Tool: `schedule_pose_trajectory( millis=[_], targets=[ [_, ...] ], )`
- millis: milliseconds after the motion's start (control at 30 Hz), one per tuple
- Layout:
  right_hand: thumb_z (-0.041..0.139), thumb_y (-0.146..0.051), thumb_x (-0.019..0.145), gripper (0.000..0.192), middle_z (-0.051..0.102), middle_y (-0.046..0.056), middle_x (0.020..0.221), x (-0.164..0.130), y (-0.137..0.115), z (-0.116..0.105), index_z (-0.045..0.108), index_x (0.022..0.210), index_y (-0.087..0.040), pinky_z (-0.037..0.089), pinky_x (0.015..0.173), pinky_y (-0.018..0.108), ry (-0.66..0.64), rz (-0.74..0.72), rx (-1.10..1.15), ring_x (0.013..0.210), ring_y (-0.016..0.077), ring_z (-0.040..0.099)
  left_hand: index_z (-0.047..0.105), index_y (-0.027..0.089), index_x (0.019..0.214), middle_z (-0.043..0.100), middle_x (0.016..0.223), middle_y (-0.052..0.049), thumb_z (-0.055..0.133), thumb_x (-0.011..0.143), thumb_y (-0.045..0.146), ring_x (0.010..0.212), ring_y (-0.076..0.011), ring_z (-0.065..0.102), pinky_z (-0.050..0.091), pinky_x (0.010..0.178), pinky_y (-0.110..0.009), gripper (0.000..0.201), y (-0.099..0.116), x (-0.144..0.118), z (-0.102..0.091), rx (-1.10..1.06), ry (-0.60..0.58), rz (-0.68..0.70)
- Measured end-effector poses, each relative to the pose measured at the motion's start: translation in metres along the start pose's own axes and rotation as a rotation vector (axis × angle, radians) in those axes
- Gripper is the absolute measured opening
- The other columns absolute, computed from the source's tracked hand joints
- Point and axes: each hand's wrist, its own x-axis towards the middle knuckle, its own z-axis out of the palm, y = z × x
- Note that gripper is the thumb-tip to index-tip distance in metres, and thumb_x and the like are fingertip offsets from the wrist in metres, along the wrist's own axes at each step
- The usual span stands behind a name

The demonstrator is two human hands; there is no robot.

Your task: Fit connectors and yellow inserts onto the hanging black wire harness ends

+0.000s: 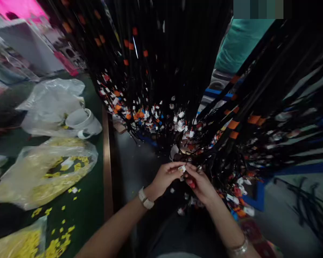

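Both hands meet in front of me at a small white plastic connector [182,168]. My left hand [164,179] pinches it from the left between thumb and fingertips. My right hand [200,184] is closed beside it, its thumb and fingers at the connector's right side; black wires run behind these fingers. Something small and yellowish shows on the connector, too small to make out. Just beyond the hands hangs a dense bundle of black wire harnesses [161,71] with orange tape bands and many white, orange and blue connectors at their ends.
On the green table [94,186] at left lie plastic bags of small yellow parts [56,179], with loose yellow pieces [60,240] scattered nearby. A white cup [82,122] lies tilted there. More wire harnesses [239,107] hang at right, near a blue frame [258,197].
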Motion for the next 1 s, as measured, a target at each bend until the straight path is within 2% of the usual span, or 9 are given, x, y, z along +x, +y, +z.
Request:
schedule_pose_trajectory(
  millis=[133, 233, 367, 533, 700, 867, 1000],
  targets=[
    [0.075, -0.028, 0.065, 0.024, 0.052, -0.002, 0.056, -0.001, 0.0, -0.003, 0.069, 0.084, -0.015, 0.022, 0.034, 0.011, -0.064, 0.004, 0.005, 0.044, 0.003, 0.037, 0.064, 0.013, 0.103, 0.066, 0.086, -0.006, 0.072, 0.068, 0.028, 0.077, -0.013, 0.057, 0.043, 0.073, -0.025, 0.039, 0.002, -0.001, 0.004, 0.006, 0.043, 0.021],
    [0.075, -0.026, 0.064, 0.033, 0.053, -0.002, 0.056, -0.002, 0.0, -0.005, 0.068, 0.095, -0.016, 0.016, 0.033, 0.012, -0.105, 0.006, -0.027, 0.041, 0.0016, 0.032, 0.064, 0.013, 0.103, 0.065, 0.084, -0.006, 0.072, 0.068, 0.028, 0.074, -0.0134, 0.058, 0.045, 0.071, -0.025, 0.039, 0.004, -0.002, 0.006, 0.098, 0.049, 0.035],
    [0.076, -0.025, 0.062, 0.035, 0.052, -0.003, 0.053, -0.002, 0.001, -0.005, 0.069, 0.095, -0.015, 0.013, 0.033, 0.013, -0.065, 0.009, -0.082, 0.039, 0.0012, 0.03, 0.064, 0.013, 0.104, 0.066, 0.084, -0.006, 0.07, 0.069, 0.03, 0.072, -0.0141, 0.059, 0.047, 0.07, -0.026, 0.04, 0.005, -0.002, 0.005, 0.237, 0.059, 0.054],
    [0.077, -0.027, 0.06, 0.037, 0.05, -0.003, 0.052, 0.001, 0.004, -0.003, 0.069, 0.094, -0.014, 0.014, 0.032, 0.013, -0.019, -0.019, -0.099, 0.039, 0.0011, 0.031, 0.062, 0.013, 0.111, 0.068, 0.092, -0.009, 0.066, 0.073, 0.032, 0.077, -0.0166, 0.063, 0.049, 0.074, -0.028, 0.042, 0.004, -0.002, 0.002, 0.222, 0.005, 0.041],
    [0.076, -0.028, 0.062, 0.038, 0.049, -0.004, 0.052, 0.002, 0.008, -0.001, 0.067, 0.096, -0.014, 0.015, 0.032, 0.012, -0.009, -0.046, -0.088, 0.039, 0.0011, 0.031, 0.062, 0.013, 0.11, 0.069, 0.093, -0.009, 0.063, 0.075, 0.029, 0.076, -0.0163, 0.064, 0.05, 0.069, -0.025, 0.039, 0.001, -0.001, 0.002, 0.285, 0.047, 0.032],
    [0.078, -0.024, 0.058, 0.042, 0.054, -0.002, 0.063, 0.001, 0.009, 0.004, 0.066, 0.098, -0.016, 0.018, 0.033, 0.012, 0.025, -0.093, -0.07, 0.045, 0.0026, 0.036, 0.063, 0.011, 0.108, 0.07, 0.091, -0.009, 0.06, 0.074, 0.02, 0.068, -0.0129, 0.063, 0.049, 0.061, -0.022, 0.035, 0.002, -0.001, 0.004, 0.338, 0.105, 0.04],
    [0.077, -0.021, 0.057, 0.045, 0.056, -0.001, 0.072, 0.0, 0.01, 0.007, 0.066, 0.1, -0.017, 0.02, 0.035, 0.013, 0.063, -0.141, -0.073, 0.047, 0.0028, 0.037, 0.066, 0.012, 0.1, 0.069, 0.1, -0.009, 0.056, 0.071, 0.011, 0.079, -0.0149, 0.064, 0.051, 0.069, -0.023, 0.03, 0.004, -0.001, 0.006, 0.364, 0.102, 0.099]
  ],
)
